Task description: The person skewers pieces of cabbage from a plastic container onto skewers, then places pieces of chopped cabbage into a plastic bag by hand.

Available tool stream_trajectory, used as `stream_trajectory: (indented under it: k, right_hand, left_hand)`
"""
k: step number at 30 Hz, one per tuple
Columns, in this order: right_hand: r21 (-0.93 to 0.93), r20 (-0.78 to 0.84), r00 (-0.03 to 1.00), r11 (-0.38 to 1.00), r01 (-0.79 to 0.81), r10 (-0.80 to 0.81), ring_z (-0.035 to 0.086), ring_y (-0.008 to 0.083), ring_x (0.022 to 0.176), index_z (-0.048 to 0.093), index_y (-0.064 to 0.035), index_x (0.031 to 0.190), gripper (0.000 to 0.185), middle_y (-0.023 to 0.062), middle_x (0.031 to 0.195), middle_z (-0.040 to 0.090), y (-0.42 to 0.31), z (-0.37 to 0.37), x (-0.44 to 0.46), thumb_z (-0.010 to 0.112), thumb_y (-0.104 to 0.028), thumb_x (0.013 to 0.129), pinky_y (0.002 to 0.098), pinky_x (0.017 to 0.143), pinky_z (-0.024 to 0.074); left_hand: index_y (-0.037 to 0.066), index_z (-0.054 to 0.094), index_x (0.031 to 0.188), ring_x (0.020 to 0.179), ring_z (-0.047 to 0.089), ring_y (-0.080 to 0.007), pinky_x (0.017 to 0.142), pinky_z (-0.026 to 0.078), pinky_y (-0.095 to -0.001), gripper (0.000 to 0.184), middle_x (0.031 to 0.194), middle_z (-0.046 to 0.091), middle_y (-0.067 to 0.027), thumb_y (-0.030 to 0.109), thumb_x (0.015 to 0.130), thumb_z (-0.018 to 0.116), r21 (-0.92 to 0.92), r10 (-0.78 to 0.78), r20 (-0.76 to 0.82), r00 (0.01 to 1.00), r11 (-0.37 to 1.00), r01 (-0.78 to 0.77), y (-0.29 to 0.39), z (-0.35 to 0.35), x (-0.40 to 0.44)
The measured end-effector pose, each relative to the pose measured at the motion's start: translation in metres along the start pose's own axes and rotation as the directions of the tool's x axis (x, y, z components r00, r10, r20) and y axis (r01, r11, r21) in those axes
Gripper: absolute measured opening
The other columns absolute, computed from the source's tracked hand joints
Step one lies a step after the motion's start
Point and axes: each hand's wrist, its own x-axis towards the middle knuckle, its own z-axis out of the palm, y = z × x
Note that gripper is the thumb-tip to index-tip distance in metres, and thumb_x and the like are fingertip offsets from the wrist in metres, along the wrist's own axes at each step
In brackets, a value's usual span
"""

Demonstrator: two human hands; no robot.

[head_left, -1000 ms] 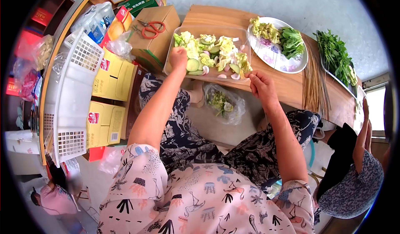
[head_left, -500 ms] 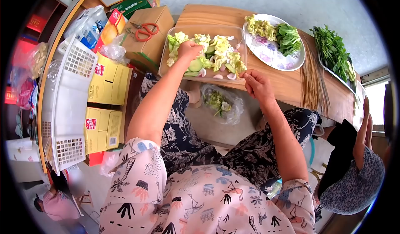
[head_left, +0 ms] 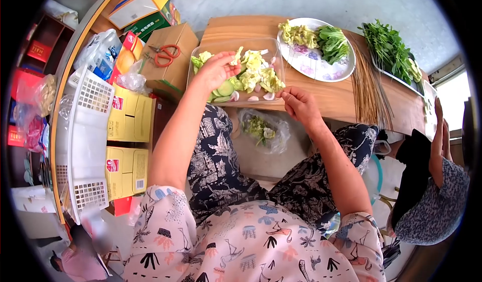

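My left hand is over the left half of a clear plastic tray, its fingers pinched on a pale yellow-green leaf. Inside the tray lie leafy pieces, cucumber slices and pinkish-white pieces. At the tray's lower right corner, the fingers of my right hand are pressed together; what they hold, if anything, is too small to make out. Several thin sticks lie on the wooden table to the right.
A white oval plate bears two bunches of leaves. Beyond it is a tray of green herbs. Red-handled scissors lie on a cardboard box. A plastic bag sits below the table. Another person is at the right.
My left hand has gone from the tray's left side to the leaves and lifted one. My right hand stays by the tray corner. The whole view has shifted slightly.
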Motion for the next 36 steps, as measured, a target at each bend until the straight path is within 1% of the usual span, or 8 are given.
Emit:
stream_trajectory:
  k: [3,6,10,14,16,27,30,36]
  right_hand:
    - [-0.004,0.002,1.0,1.0,0.013,-0.013,0.033,0.0027,0.044,0.062,-0.0031,0.087,0.016,-0.0055,0.051,0.04,0.0,0.003,-0.003,0.049,-0.013,0.091,0.019,0.04,0.0249]
    - [-0.007,0.006,0.999,0.999,0.039,-0.038,0.034,0.0026,0.045,0.061,-0.0025,0.087,0.015,-0.0059,0.052,0.04,0.005,0.005,-0.002,0.05,-0.012,0.09,0.0192,0.041,0.0257]
    - [-0.014,-0.019,0.998,0.998,0.067,-0.067,0.034,0.0023,0.047,0.06,-0.0015,0.086,0.013,-0.0065,0.054,0.04,0.004,0.005,-0.002,0.051,-0.01,0.09,0.0195,0.042,0.0267]
    - [-0.045,-0.036,0.996,0.996,0.081,-0.083,0.035,0.0025,0.05,0.06,-0.0009,0.086,0.013,-0.0064,0.056,0.04,0.001,0.004,-0.004,0.051,-0.01,0.089,0.0198,0.044,0.0285]
    - [-0.156,-0.027,0.989,0.978,0.137,-0.142,0.035,0.0031,0.052,0.06,-0.0006,0.087,0.013,-0.0056,0.057,0.041,0.0,0.005,-0.005,0.052,-0.011,0.089,0.0205,0.046,0.0306]
    - [-0.205,-0.058,0.988,0.971,0.126,-0.14,0.038,0.0051,0.053,0.06,-0.0006,0.087,0.013,-0.0027,0.056,0.042,-0.004,0.005,-0.007,0.052,-0.011,0.088,0.0226,0.048,0.0341]
    - [-0.22,-0.061,0.987,0.966,0.133,-0.149,0.038,0.0056,0.053,0.06,-0.0005,0.087,0.014,-0.0019,0.056,0.043,-0.003,0.004,-0.006,0.051,-0.011,0.088,0.0233,0.048,0.0342]
    - [-0.209,-0.049,0.99,0.97,0.123,-0.136,0.039,0.0062,0.053,0.06,-0.0006,0.087,0.014,-0.0009,0.056,0.044,0.001,0.003,-0.006,0.051,-0.011,0.088,0.0242,0.048,0.0346]
  left_hand:
    - [0.004,0.055,0.103,0.079,0.058,-0.0166,0.071,0.051,-0.029,0.019,0.088,0.06,-0.0092,0.011,0.086,0.057,-0.167,-0.038,0.03,0.999,0.985,0.042,-0.011,0.018,-0.012]
    - [0.005,0.055,0.104,0.077,0.058,-0.0147,0.069,0.05,-0.0278,0.019,0.088,0.06,-0.0079,0.012,0.087,0.056,-0.209,-0.007,0.105,0.994,0.977,0.029,-0.011,0.031,-0.019]
    - [0.008,0.055,0.101,0.074,0.057,-0.0131,0.066,0.049,-0.0264,0.015,0.086,0.059,-0.0069,0.015,0.087,0.056,-0.221,0.006,0.094,0.996,0.975,0.015,-0.014,0.039,-0.021]
    - [0.01,0.056,0.099,0.077,0.057,-0.0146,0.067,0.049,-0.0289,0.016,0.087,0.06,-0.0063,0.019,0.086,0.058,-0.161,-0.002,0.123,0.992,0.987,0.022,-0.016,0.039,-0.02]
    - [0.011,0.058,0.097,0.078,0.057,-0.0144,0.067,0.048,-0.0295,0.015,0.089,0.061,-0.0049,0.02,0.086,0.059,-0.137,-0.001,0.147,0.989,0.99,0.021,-0.016,0.039,-0.019]
    - [0.011,0.06,0.096,0.08,0.055,-0.0112,0.062,0.042,-0.0269,0.012,0.09,0.062,-0.001,0.018,0.087,0.057,-0.061,0.029,0.149,0.988,0.998,-0.02,-0.019,0.044,-0.018]
    - [0.007,0.06,0.1,0.077,0.058,-0.0106,0.06,0.046,-0.0263,0.017,0.09,0.063,0.0001,0.018,0.087,0.058,-0.04,0.045,0.159,0.986,0.998,-0.039,-0.021,0.045,-0.018]
    - [0.006,0.06,0.1,0.076,0.057,-0.0103,0.06,0.045,-0.0256,0.018,0.087,0.062,-0.0009,0.018,0.086,0.058,-0.067,0.042,0.169,0.985,0.997,-0.032,-0.021,0.042,-0.018]
